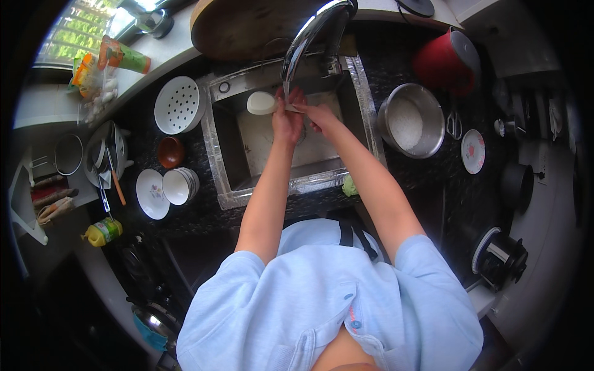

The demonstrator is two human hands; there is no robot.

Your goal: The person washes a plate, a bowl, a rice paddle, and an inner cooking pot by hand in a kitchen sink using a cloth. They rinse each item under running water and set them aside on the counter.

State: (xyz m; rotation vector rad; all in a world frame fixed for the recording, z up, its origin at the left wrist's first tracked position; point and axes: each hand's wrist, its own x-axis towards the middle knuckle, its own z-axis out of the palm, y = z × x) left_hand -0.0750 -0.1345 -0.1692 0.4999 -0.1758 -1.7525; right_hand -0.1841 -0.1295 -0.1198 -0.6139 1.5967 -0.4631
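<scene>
Both my hands are over the sink basin (297, 157), under the chrome faucet (306, 35), with what looks like a thin stream of water coming down at the fingers. A white rice paddle or ladle (261, 103) points to the left, its broad end beyond my left hand (288, 118). The fingers of my left hand are around the paddle near its broad end. My right hand (320, 116) grips its handle from the right. Part of the handle is hidden by the fingers.
Left of the sink are a white colander (177, 105), a brown bowl (171, 152), stacked white bowls (176, 186) and a plate (152, 195). To the right stand a metal pot (410, 121) with white contents, a red pitcher (445, 62) and a small plate (473, 152). A green cloth or sponge (350, 186) lies at the sink's front rim.
</scene>
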